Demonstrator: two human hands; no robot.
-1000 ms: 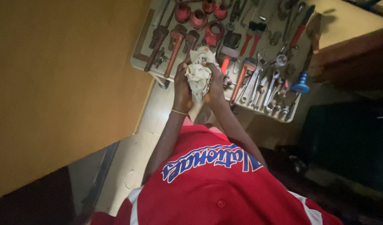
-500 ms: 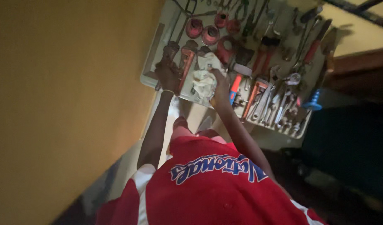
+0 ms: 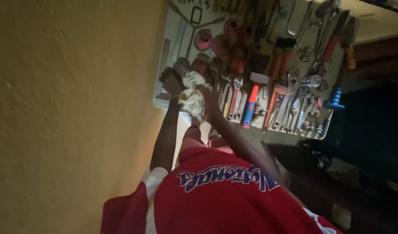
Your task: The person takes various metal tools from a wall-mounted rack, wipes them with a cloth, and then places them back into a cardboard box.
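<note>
Ochre plaster wall (image 3: 64, 108): one, filling the left half of the view. Pale tool board (image 3: 175, 21): one, its top edge cut off by the frame, carrying dozens of hand tools too crowded and dim to count. Countable on it: one hammer with blue-and-red grip (image 3: 250, 106) near the bottom edge, one blue-handled tool (image 3: 335, 99) at the right edge, three round reddish fittings (image 3: 204, 40) toward the top left. White patterned rag (image 3: 191, 93): one, at the bottom left corner of the board, bunched between both hands. Left hand (image 3: 172, 82): closed on the rag's left side. Right hand (image 3: 207, 96): fingers curled over the rag. Anything wrapped inside is hidden. Room at right: dark, indistinct.
</note>
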